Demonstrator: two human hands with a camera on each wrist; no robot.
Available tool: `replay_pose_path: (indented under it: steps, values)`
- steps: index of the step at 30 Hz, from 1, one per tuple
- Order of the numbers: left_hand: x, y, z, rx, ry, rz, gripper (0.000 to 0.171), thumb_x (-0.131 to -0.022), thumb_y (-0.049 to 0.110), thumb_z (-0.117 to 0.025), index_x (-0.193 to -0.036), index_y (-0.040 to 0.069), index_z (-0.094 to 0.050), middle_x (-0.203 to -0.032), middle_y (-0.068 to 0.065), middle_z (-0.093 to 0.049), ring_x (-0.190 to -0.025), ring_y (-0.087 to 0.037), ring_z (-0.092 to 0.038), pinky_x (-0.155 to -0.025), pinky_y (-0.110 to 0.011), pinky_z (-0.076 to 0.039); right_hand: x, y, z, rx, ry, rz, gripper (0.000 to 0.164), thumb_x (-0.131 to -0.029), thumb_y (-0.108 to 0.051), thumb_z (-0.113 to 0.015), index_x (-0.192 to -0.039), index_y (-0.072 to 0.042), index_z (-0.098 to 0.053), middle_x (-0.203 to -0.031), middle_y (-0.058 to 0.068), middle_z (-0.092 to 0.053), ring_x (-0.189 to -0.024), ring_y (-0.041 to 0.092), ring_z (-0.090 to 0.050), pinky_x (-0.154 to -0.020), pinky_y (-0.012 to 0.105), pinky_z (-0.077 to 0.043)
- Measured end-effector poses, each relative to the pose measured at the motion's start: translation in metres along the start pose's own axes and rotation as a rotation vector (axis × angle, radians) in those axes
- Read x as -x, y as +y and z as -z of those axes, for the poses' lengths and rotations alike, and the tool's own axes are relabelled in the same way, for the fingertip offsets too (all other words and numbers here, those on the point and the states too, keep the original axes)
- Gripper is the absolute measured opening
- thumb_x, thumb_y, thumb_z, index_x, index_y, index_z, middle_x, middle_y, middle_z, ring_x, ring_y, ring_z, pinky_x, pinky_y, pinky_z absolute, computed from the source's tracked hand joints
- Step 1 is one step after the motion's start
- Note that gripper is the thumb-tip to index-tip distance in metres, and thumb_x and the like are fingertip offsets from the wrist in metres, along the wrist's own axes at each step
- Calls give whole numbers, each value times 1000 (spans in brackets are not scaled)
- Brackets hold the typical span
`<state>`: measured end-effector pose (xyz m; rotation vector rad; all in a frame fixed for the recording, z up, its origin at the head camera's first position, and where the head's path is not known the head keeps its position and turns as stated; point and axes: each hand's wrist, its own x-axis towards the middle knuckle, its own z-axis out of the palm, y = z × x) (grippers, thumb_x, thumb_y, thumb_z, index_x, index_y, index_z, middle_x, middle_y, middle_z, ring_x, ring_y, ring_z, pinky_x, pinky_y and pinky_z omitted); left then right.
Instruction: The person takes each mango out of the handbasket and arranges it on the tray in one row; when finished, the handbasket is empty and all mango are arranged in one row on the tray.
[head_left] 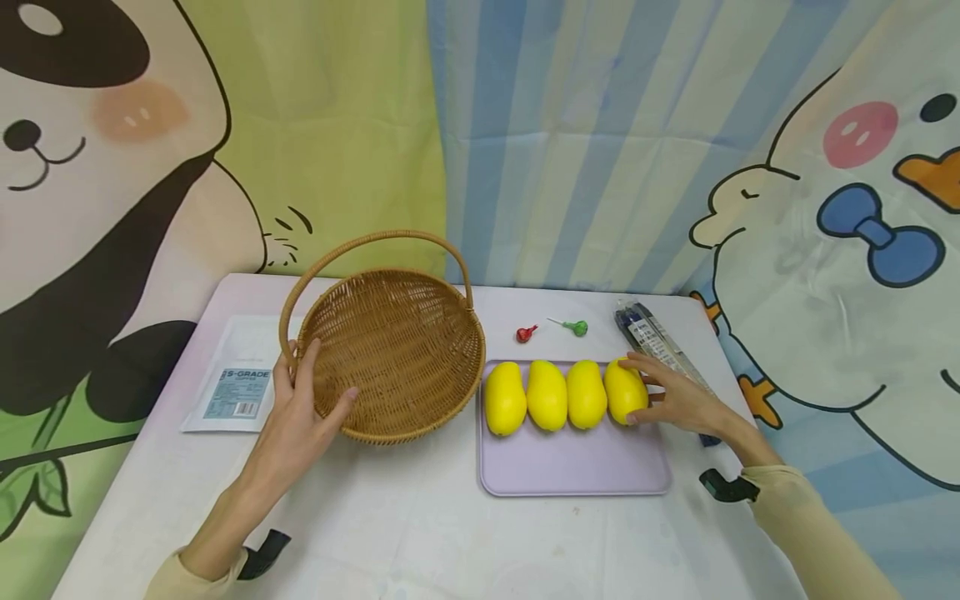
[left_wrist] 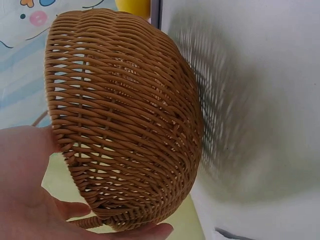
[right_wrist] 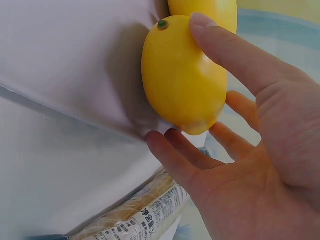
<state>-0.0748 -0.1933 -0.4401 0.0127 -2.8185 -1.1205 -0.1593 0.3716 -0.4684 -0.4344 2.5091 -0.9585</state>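
My left hand (head_left: pixel 302 408) grips the left rim of a round brown wicker basket (head_left: pixel 397 358), thumb inside and fingers outside by the handle's foot. The basket tilts, its open side facing me, and its arched handle stands up behind. On a lilac tray (head_left: pixel 573 475), several smooth yellow mangoes lie side by side in a row. At the rightmost mango (right_wrist: pixel 182 75), my right hand (head_left: pixel 686 402) has its thumb on one side and fingertips round the other. A small green stem end shows on that mango in the right wrist view.
A white pouch with a blue label (head_left: pixel 240 392) lies left of the basket. Behind the tray are a red wrapped lollipop (head_left: pixel 526 334) and a green one (head_left: pixel 576 327). A long clear-wrapped package (head_left: pixel 663 342) lies right of the tray, partly behind my right hand.
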Motion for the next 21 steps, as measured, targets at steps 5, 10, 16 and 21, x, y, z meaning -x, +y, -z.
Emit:
replay_pose_path:
  steps: [5,10,16,21]
  values:
    - [4,6,4,-30,-42,6,94,-98,52,-60,-165,18,-3,-165,-29,13,-126,-65,-44,-72,-58,-56,1,-3,1,22,20,5,88,-83,-30,-85,-156,-12,-39,-168,22,-14,-145,50,-30,-105,66,-42]
    - [11,18,13,-107,-136,17,99,-97,62,-55,-164,10,-4,-162,-28,28,-136,-67,-31,-92,-69,-48,0,-12,3,67,61,-21,86,-85,-37,-82,-156,-14,-39,-168,21,-14,-149,49,-21,-109,70,-34]
    - [22,41,30,-215,-255,115,108,-93,77,-40,-162,1,-7,-158,-37,25,-136,-68,-28,-98,-74,-39,-3,-22,7,116,117,7,84,-88,-45,-78,-155,-11,-40,-168,21,-13,-149,51,-20,-111,73,-27]
    - [32,63,46,-252,-222,60,100,-97,73,-40,-156,-6,-26,-151,-44,-32,-132,-60,-43,-100,-71,-40,-4,-37,7,120,141,6,79,-91,-49,-73,-155,-16,-41,-168,19,-17,-146,53,-27,-109,73,-30]
